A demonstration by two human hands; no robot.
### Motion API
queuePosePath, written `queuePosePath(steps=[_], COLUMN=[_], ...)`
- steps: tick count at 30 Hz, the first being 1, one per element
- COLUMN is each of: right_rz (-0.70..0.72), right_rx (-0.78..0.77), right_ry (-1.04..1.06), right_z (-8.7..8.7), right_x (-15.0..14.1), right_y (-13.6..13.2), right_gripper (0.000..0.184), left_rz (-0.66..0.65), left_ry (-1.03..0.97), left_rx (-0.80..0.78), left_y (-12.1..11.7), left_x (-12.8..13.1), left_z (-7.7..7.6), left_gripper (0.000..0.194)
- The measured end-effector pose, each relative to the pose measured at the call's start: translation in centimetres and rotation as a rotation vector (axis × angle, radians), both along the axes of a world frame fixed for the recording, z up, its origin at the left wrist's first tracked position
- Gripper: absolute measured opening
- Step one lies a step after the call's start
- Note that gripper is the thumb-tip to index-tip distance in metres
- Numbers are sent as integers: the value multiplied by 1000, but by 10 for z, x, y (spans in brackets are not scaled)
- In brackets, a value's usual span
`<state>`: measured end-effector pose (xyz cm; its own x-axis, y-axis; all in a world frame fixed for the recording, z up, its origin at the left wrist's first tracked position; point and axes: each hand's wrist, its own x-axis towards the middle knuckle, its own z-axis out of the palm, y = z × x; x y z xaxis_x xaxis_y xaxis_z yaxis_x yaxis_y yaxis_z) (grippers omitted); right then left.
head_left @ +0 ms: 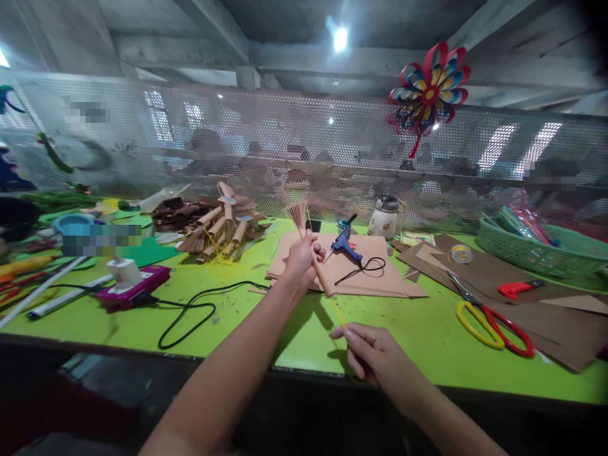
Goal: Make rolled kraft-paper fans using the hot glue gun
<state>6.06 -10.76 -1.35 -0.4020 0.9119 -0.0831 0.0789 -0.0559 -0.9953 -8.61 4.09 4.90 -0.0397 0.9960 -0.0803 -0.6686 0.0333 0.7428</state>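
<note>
My left hand (304,256) is wrapped round a small broom-like piece of rolled brown paper (323,276), its fringed end (297,215) fanning up and away from me. From the tube's near end runs a thin yellow string (340,313). Thumb and fingertips of my right hand (373,351) pinch that string, above the table's front edge. Just beyond my left hand, a stack of light brown paper sheets (285,269) lies flat, with a blue glue gun (348,246) resting on it.
Several similar paper rolls (213,228) are heaped at the back left. A purple power strip (135,288) and black cable (190,306) lie left. To the right are scissors (496,326), clear tape (462,253), a red-handled cutter (517,289), dark brown paper (546,329) and a green basket (527,247).
</note>
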Motion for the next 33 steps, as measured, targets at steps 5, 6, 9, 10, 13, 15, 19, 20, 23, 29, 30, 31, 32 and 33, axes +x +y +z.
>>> queuePosePath(steps=[5, 6, 9, 10, 13, 15, 19, 20, 23, 29, 30, 31, 32, 33], right_rz=[162, 211, 285, 296, 342, 348, 103, 12, -85, 276, 279, 267, 243, 221], right_rx=[159, 202, 308, 329, 371, 395, 463, 449, 372, 62, 13, -20, -35, -38], right_ry=[-271, -336, -510, -555, -636, -642, -430, -336, 27, 412, 409, 402, 398, 389], right_z=[11, 15, 28, 32, 44, 49, 55, 56, 55, 37, 33, 29, 25, 21], right_x=[16, 19, 29, 33, 48, 57, 60, 56, 30, -26, -31, -35, -36, -37], right_y=[-27, -33, -54, -61, -75, -76, -45, -32, 2, -2, -9, -15, -20, -24], right_gripper=[42, 41, 37, 34, 21, 19, 21, 24, 39, 43, 42, 42, 42, 42], left_rz=[-23, -33, -82, -103, -167, -198, -245, -259, -301, -115, -55, -4, 39, 71], left_ry=[15, 18, 26, 28, 39, 48, 71, 76, 104, 133, 110, 88, 64, 39], left_rx=[14, 22, 50, 56, 64, 72, 124, 143, 238, 467, 465, 448, 423, 389], left_y=[1, 1, 1, 1, -1, -5, -24, -33, -63, -121, -127, -131, -134, -136], left_x=[-3, -4, -5, -5, -2, 1, 8, 11, 18, 16, 13, 9, 5, 1], left_z=[0, 0, 1, 1, 1, 2, 6, 9, 23, 42, 39, 35, 28, 21], left_gripper=[24, 24, 23, 22, 21, 20, 19, 18, 18, 22, 21, 20, 20, 19])
